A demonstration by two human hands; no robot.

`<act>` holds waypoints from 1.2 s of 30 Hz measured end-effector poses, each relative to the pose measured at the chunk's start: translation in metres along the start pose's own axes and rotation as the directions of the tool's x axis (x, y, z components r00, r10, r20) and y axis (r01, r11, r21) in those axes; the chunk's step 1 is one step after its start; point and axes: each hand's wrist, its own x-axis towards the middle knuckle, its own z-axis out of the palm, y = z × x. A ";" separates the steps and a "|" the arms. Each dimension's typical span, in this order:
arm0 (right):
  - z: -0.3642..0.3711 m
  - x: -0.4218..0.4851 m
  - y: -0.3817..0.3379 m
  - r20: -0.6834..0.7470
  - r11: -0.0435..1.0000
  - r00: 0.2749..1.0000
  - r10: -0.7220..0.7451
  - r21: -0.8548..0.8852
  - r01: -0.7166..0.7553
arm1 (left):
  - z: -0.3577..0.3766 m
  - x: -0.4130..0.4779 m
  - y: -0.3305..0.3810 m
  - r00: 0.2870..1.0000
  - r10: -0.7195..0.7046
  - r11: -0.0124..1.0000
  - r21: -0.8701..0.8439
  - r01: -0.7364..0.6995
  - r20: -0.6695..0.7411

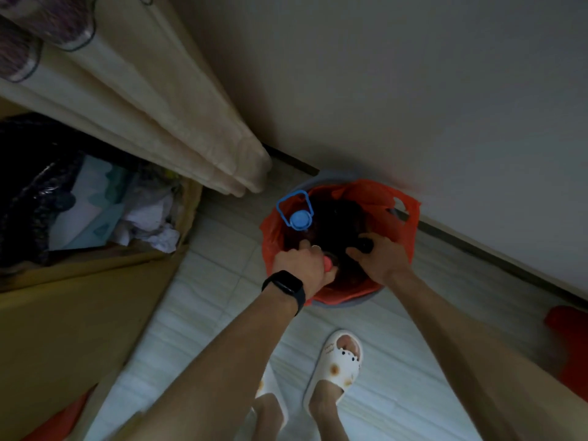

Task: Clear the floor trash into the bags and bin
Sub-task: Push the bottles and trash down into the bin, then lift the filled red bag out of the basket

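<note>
Item 1. Round grey plastic bin (347, 305), lined with a thin red plastic bag (369, 194). It stands on the pale tiled floor (222, 313) against the wall, directly ahead of both hands. I log its inside as dark; most of the contents are unreadable.

Item 2. Clear bottle with a blue cap and blue carry loop (298, 219). It is inside the liner at the far-left rim, with its long axis upright and the cap facing me.

Item 3. Left hand (302, 261), black watch on the wrist. Its fingers are curled round a small pink-red piece (327, 265) and held over the near-left of the bin mouth. I cannot tell what the piece is. This hand is the nearer to the blue-capped bottle.

Item 4. Right hand (380, 259). It is closed round a short dark cylindrical object (366, 246) over the middle right of the mouth.

Item 5. Open brown cardboard box (95, 297) on the left, holding crumpled paper and cloth; a beige curtain (178, 122) hangs above it.

Item 6. Red plastic at the right edge (566, 332). I judge it a second bag, but the blur leaves that uncertain.

Note: both held pieces sit above the liner opening, so I judge that the coming move is a straight downward release into the bag.
</note>
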 end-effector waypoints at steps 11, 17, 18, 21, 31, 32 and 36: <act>-0.005 -0.069 0.019 0.077 0.981 0.996 -0.034 -0.188 0.048 | 0.002 -0.029 0.002 0.970 -0.015 0.993 -0.106 0.042 0.242; -0.028 -0.136 0.016 0.093 0.993 0.995 0.026 -0.117 -0.015 | -0.037 -0.080 0.012 0.964 0.074 0.997 -0.028 -0.069 0.256; -0.034 -0.154 0.015 0.065 0.997 0.998 0.024 -0.075 -0.019 | -0.049 -0.090 0.016 0.964 0.101 0.994 0.004 -0.105 0.245; -0.042 -0.199 0.010 -0.031 0.999 0.999 0.024 0.022 -0.024 | -0.080 -0.113 0.028 0.965 0.153 0.978 0.109 -0.179 0.214; -0.033 -0.411 0.067 -0.337 0.894 0.899 0.279 0.433 -0.116 | -0.141 -0.237 0.107 0.863 0.463 0.820 0.271 -0.504 0.202; -0.028 -0.446 0.079 -0.353 0.865 0.873 0.337 0.483 -0.138 | -0.142 -0.260 0.123 0.839 0.496 0.790 0.286 -0.542 0.223; -0.006 -0.574 0.121 -0.378 0.739 0.746 0.548 0.637 -0.220 | -0.136 -0.354 0.185 0.737 0.602 0.676 0.295 -0.675 0.308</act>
